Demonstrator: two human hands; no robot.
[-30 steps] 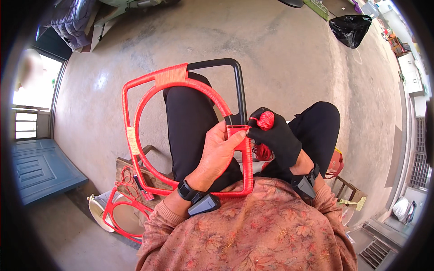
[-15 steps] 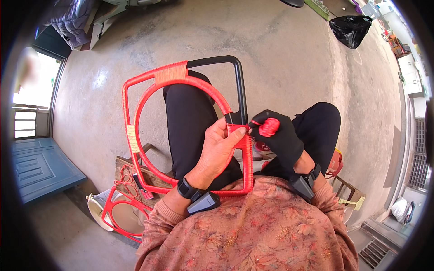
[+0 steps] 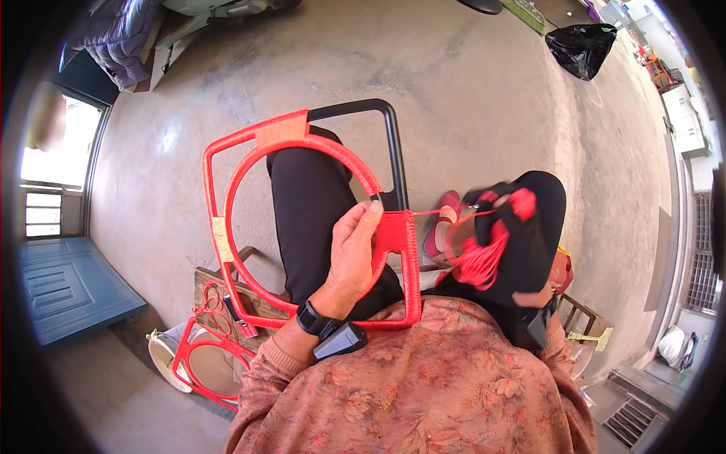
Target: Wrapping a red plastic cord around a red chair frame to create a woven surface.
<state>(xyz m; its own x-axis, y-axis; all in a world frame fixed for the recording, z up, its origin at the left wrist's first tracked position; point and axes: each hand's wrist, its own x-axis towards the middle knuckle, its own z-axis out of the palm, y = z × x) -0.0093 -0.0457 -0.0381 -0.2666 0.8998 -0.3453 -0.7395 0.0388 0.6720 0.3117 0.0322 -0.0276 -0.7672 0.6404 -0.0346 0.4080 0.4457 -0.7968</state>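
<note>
A metal frame point(image 3: 412, 295), a ring inside a rounded square, rests across my lap. Red cord wraps most of it, while its far right corner is bare black tube point(image 3: 395, 144). My left hand point(image 3: 348, 250) is bare and pinches the ring's right side, just above the red wrapped joint point(image 3: 397, 231). Off to the right, over my right thigh, my right hand point(image 3: 518, 219) in a black glove is closed on a bundle of red cord point(image 3: 484, 261). A strand runs taut from the joint to that hand. Motion blurs the glove and bundle.
At the lower left, a second red-wrapped frame point(image 3: 181, 352) leans by a white bucket point(image 3: 160, 362), near a wooden bench point(image 3: 212, 281) holding loose red cord. A blue panelled door point(image 3: 76, 291) stands left. A black plastic bag point(image 3: 582, 51) lies far right.
My right hand has moved away from the joint to the right, drawing the cord out with the bundle. My left thumb has shifted up from the wrapped joint onto the ring.
</note>
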